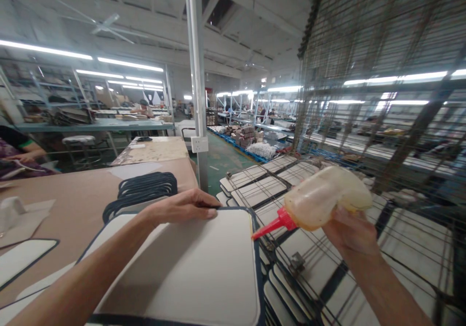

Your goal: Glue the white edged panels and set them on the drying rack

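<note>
With our left hand (185, 206) we grip the top edge of a white panel (204, 267) with a dark border, the thumb pressed on its pale face and the other fingers partly hidden at the edge. The panel is in front of us, between our two forearms, near the table (80, 190) on the left. Our right hand (351, 231) is wrapped around a translucent squeeze bottle (320, 195), which we hold tilted, its red nozzle (277, 224) pointing down and left. The nozzle's tip is at the panel's right edge, just below the upper corner, where we see a thin yellowish line; we cannot tell whether tip and border touch. Beyond our left wrist, a pile of dark-edged pieces (145, 188) sits on the brown tabletop. To our right, more dark-bordered panels (306, 258) lie among wire racks (364, 73), one mesh standing raised above the others. Past the table we see a metal post (196, 73) bearing a white socket (199, 144), and at far left a co-worker's hand (32, 155).
</note>
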Demonstrator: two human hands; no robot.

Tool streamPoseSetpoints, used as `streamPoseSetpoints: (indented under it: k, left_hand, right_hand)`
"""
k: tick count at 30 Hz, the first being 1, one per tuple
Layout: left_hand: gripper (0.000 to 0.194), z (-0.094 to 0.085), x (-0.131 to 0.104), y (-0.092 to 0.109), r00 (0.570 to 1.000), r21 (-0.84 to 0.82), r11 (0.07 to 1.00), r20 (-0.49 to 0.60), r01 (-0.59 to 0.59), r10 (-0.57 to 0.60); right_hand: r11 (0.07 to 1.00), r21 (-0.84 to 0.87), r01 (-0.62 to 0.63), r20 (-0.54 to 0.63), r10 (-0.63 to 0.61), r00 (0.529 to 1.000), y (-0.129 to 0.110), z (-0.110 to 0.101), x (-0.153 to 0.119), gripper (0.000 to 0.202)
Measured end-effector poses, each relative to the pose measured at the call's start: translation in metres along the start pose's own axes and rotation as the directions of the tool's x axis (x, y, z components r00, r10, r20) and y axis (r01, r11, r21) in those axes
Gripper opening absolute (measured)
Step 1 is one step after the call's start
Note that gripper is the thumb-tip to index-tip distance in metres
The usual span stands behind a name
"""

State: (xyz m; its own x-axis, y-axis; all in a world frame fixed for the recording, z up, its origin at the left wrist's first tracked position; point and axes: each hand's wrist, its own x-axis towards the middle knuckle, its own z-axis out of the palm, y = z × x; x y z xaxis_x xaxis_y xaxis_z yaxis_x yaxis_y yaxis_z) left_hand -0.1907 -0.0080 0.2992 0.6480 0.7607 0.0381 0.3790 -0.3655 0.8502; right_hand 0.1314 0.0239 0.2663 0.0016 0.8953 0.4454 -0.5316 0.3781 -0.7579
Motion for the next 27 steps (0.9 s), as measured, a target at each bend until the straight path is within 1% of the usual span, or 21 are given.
streamPoseSetpoints:
  k: [2,4,8,12,16,20,23,25,27]
  left_hand:
    - [0.039,0.000,-0.002,-0.002,0.999,-0.012,0.999,0.006,0.041,-0.041]
    - [0.039,0.000,-0.004,-0.004,0.998,-0.038,0.997,-0.003,0.068,-0.068]
    - [0.038,-0.001,-0.007,-0.010,0.991,-0.091,0.988,-0.036,0.124,-0.127]
    - [0.036,-0.004,-0.010,-0.017,0.983,-0.122,0.979,-0.063,0.164,-0.172]
    - [0.035,-0.006,-0.013,-0.021,0.983,-0.206,0.966,-0.062,0.158,-0.174]
    - [0.033,-0.006,-0.016,-0.026,0.962,-0.322,0.919,-0.077,0.226,-0.264]
    - [0.031,-0.008,-0.017,-0.031,0.949,-0.396,0.885,-0.084,0.247,-0.303]
    - [0.031,-0.010,-0.018,-0.034,0.945,-0.437,0.866,-0.093,0.245,-0.314]
    - [0.031,-0.011,-0.019,-0.038,0.937,-0.475,0.849,-0.122,0.234,-0.326]
  right_hand:
    - [1.000,-0.010,-0.018,0.029,0.018,0.999,0.002,-0.005,-0.003,0.047]
    - [0.999,-0.029,-0.027,0.037,0.028,0.999,0.003,-0.007,-0.006,0.048]
    - [0.997,-0.051,-0.055,0.044,0.057,0.997,0.003,-0.004,-0.012,0.054]
    - [0.993,-0.063,-0.096,0.064,0.100,0.993,0.002,-0.002,-0.018,0.054]
    - [0.993,-0.078,-0.093,0.052,0.097,0.994,0.001,0.002,-0.023,0.055]
    - [0.992,-0.065,-0.106,0.053,0.110,0.993,0.001,0.005,-0.026,0.053]
    - [0.992,-0.055,-0.109,0.051,0.112,0.992,0.002,0.003,-0.027,0.052]
    - [0.994,-0.050,-0.094,0.030,0.095,0.995,0.004,0.000,-0.026,0.051]
    - [0.997,-0.047,-0.058,-0.015,0.058,0.998,0.006,-0.001,-0.026,0.050]
